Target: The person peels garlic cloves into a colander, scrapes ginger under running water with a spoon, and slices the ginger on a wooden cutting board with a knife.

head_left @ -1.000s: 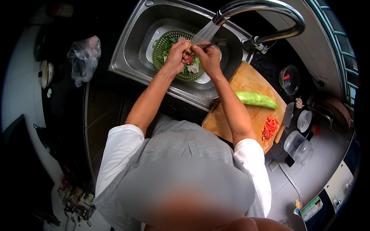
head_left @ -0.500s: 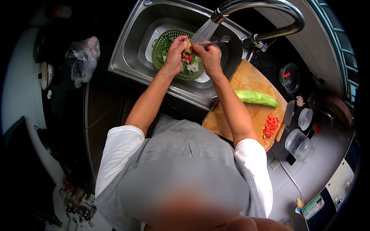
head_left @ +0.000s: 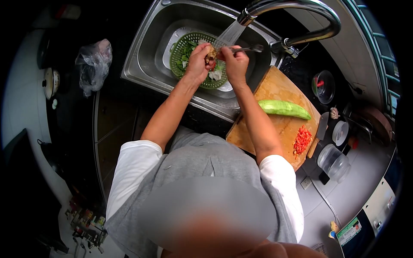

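Over the sink, my left hand [head_left: 198,62] is closed around a knobbly tan piece of ginger [head_left: 211,53]. My right hand [head_left: 235,62] grips a metal fork [head_left: 251,48], its tined end pointing right, away from the ginger. The fork's other end is hidden by my fingers, close against the ginger. Water pours from the faucet [head_left: 246,18] just behind both hands. Below them a green colander [head_left: 175,54] holds leafy greens, pale white pieces and something red, partly covered by my hands.
The steel sink [head_left: 144,47] surrounds the colander. At right, a wooden cutting board [head_left: 275,88] carries a long green gourd [head_left: 287,109], chopped red pepper [head_left: 302,140] and a knife [head_left: 322,124]. A glass bowl [head_left: 323,87] and clear containers [head_left: 334,161] stand beyond. A plastic bag [head_left: 94,66] lies left.
My right hand has shifted slightly and turned, swinging the fork's tined end a little to the right and down. The left hand still holds the ginger in nearly the same place.
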{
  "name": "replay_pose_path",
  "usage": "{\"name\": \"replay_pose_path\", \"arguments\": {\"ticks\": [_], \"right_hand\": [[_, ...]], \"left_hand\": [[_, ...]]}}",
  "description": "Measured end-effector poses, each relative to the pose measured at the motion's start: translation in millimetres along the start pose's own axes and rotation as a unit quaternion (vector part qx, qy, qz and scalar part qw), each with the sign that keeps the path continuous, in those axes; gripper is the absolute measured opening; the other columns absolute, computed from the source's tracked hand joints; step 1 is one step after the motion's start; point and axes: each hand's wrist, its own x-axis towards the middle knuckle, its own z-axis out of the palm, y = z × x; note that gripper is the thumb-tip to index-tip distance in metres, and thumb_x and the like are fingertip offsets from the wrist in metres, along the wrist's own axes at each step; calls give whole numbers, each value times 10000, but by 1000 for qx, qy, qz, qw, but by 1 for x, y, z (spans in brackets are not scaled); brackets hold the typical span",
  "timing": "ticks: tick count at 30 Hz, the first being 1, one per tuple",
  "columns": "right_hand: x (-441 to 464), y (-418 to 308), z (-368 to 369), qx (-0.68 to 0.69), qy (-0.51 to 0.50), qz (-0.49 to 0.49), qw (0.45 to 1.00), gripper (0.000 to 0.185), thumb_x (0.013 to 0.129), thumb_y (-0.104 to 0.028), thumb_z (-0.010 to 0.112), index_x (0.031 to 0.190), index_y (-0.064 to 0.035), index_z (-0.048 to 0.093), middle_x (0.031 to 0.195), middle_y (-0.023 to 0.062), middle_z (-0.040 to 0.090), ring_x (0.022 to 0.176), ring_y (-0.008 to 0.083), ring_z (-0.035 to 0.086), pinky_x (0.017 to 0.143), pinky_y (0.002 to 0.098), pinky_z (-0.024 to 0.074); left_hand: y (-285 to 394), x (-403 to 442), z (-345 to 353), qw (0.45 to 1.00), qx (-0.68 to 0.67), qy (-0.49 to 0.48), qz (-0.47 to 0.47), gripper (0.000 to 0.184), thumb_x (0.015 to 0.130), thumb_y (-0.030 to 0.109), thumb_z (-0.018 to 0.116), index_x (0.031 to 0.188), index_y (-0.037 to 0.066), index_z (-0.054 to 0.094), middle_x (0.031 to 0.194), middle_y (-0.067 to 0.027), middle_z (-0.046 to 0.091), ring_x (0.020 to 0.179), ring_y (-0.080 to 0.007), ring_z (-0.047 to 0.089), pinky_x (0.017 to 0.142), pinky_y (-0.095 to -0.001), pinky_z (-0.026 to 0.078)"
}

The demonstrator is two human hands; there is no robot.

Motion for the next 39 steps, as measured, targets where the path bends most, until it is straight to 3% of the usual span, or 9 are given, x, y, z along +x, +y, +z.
{"name": "replay_pose_path", "arguments": {"ticks": [5, 7, 12, 18, 21, 30, 36, 38, 39], "right_hand": [[-4, -10, -1, 117, -26, 34, 992, 93, 800, -88, 573, 805, -6, 527, 755, 69, 589, 669, 117, 577, 617, 236, 495], [-5, -14, 3, 79, -50, 53, 994, 125, 776, -121, 598, 736, -23, 530, 646, 47, 571, 467, 57, 465, 397, 187, 362], [-5, -12, 5, 25, -28, 47, 998, 113, 772, -116, 599, 728, -33, 537, 610, 34, 553, 435, 58, 439, 379, 180, 336], [-4, -13, 6, 132, 15, 102, 986, 108, 775, -112, 594, 726, -30, 544, 569, 16, 536, 440, 51, 451, 381, 187, 340], [-4, -5, 0, -21, -61, -13, 998, 111, 779, -112, 586, 745, -13, 549, 555, 19, 531, 468, 76, 498, 395, 196, 370], [4, -29, -9, 84, -61, 39, 994, 136, 788, -137, 585, 780, -5, 553, 752, 44, 586, 632, 91, 546, 567, 207, 454], [6, -22, -5, -65, -117, -57, 989, 102, 770, -101, 603, 748, -4, 577, 664, 24, 577, 536, 59, 508, 423, 193, 393], [4, -23, -9, -122, -115, 5, 986, 111, 781, -83, 604, 852, -1, 580, 783, 31, 595, 723, 74, 546, 651, 197, 437], [4, -22, -10, -122, -116, 5, 986, 111, 781, -83, 604, 852, -1, 580, 783, 31, 595, 723, 74, 546, 651, 197, 437]], "left_hand": [[-1, -1, 3, 1000, -30, -4, 9, 186, 869, 153, 438, 1037, 83, 400, 777, -40, 476, 538, -118, 442, 418, -230, 345], [-3, 0, 6, 999, -23, 9, 35, 197, 874, 156, 432, 1054, 91, 389, 786, -37, 474, 571, -117, 452, 425, -236, 349], [-4, 0, 10, 987, 33, -40, 152, 244, 882, 161, 421, 1111, 113, 353, 862, -16, 462, 711, -90, 461, 496, -236, 392], [1, -4, 11, 989, -4, -58, 133, 261, 880, 131, 408, 1131, 117, 339, 881, -7, 457, 750, -79, 456, 509, -207, 386], [-4, -1, 12, 973, 102, -58, 197, 279, 882, 151, 408, 1147, 134, 323, 886, -9, 461, 749, -86, 462, 473, -214, 384], [8, -8, 7, 990, 8, -111, 84, 285, 872, 140, 413, 1145, 114, 336, 921, -19, 484, 742, -75, 458, 533, -206, 386], [0, -9, 4, 973, 126, -121, 153, 311, 866, 121, 420, 1165, 98, 335, 951, -31, 484, 785, -77, 461, 615, -207, 387], [0, -13, 2, 979, 106, -116, 132, 318, 867, 115, 423, 1172, 84, 339, 958, -26, 479, 820, -81, 461, 690, -218, 381], [1, -15, 3, 984, 84, -111, 112, 325, 867, 108, 427, 1178, 70, 342, 965, -20, 475, 854, -86, 462, 764, -230, 374]]}}
